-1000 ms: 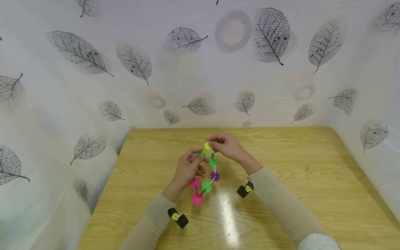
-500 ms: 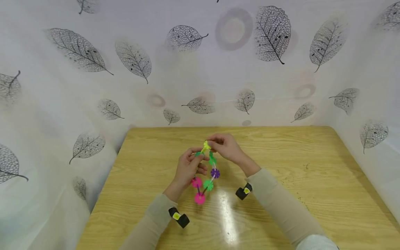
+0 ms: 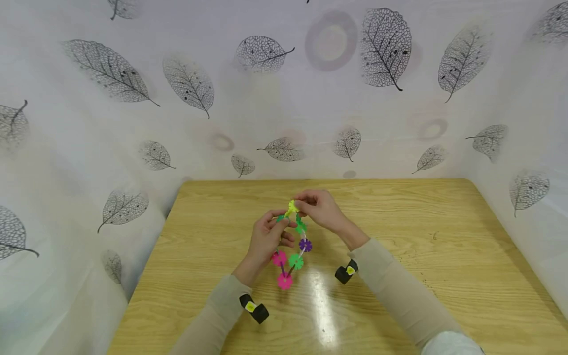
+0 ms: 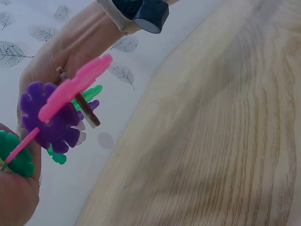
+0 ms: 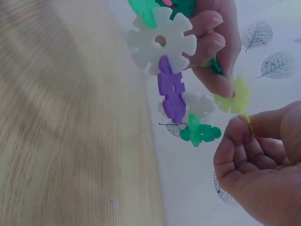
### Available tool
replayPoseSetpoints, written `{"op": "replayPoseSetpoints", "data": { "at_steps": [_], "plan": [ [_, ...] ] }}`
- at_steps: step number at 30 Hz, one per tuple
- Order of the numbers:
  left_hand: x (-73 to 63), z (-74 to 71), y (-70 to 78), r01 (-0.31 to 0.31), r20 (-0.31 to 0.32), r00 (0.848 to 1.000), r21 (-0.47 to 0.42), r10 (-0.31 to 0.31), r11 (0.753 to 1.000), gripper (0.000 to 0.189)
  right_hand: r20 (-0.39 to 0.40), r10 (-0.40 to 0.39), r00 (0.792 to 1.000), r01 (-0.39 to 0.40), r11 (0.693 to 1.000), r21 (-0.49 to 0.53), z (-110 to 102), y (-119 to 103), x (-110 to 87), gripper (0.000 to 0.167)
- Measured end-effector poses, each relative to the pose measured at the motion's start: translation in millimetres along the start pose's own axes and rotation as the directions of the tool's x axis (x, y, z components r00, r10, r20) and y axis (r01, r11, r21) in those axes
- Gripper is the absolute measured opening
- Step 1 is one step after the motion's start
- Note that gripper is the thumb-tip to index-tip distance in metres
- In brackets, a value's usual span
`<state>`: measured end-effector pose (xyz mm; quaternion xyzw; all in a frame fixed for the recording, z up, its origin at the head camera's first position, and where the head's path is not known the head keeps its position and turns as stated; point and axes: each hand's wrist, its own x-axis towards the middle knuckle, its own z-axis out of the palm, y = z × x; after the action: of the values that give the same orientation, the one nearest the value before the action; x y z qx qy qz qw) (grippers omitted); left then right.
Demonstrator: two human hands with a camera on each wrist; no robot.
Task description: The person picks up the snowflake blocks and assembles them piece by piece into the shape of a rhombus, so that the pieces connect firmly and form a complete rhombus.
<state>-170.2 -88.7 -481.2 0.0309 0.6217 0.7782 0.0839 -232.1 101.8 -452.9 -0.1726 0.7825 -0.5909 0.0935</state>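
Observation:
A chain of notched plastic snowflake discs hangs in a loop below both hands. My left hand [image 3: 266,236] grips its upper left part near a dark green disc [image 4: 16,155]. With thumb and index finger my right hand [image 3: 323,211] pinches a yellow disc at the top; another yellow disc [image 5: 235,96] is slotted into it, at the left fingertips. Down the right side hang a green disc [image 5: 201,134], a purple disc [image 3: 305,245] and a light green disc [image 3: 296,262]. A pink disc [image 3: 285,281] is lowest. The left fingers hide part of the chain.
The hands work above a wooden table [image 3: 399,276]. Behind and beside it hangs a white cloth [image 3: 310,98] printed with dark leaves. A black wrist camera [image 3: 254,308] sits on the left sleeve, and another black camera [image 3: 346,272] on the right.
The bottom of the chain has swung slightly to the right. Its right side has risen a little. Both hands keep nearly the same place and hold.

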Motion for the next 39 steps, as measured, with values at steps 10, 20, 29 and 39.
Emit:
{"op": "replayPoseSetpoints", "data": {
  "at_steps": [10,20,29,39],
  "plan": [
    [2.2,2.5,-0.1,-0.021,-0.024,1.000,-0.007,0.020,1.000,0.030,-0.030,-0.019,0.999,0.019,1.000,0.000,2.7,2.7,0.5,0.023],
    [3.6,1.0,0.6,-0.028,-0.016,0.999,0.000,0.028,1.000,0.027,-0.016,-0.019,1.000,0.019,1.000,-0.014,3.5,1.0,2.9,0.021],
    [3.5,3.1,-0.1,-0.026,-0.012,1.000,-0.006,0.026,1.000,0.029,-0.017,0.037,0.999,-0.037,0.999,0.020,-5.8,8.0,-1.2,0.030],
    [6.8,-0.7,-0.1,-0.047,-0.022,0.999,0.010,0.047,0.999,0.039,-0.018,0.053,0.998,-0.053,0.998,-0.035,-10.5,22.7,-9.6,0.041]
  ]
}}
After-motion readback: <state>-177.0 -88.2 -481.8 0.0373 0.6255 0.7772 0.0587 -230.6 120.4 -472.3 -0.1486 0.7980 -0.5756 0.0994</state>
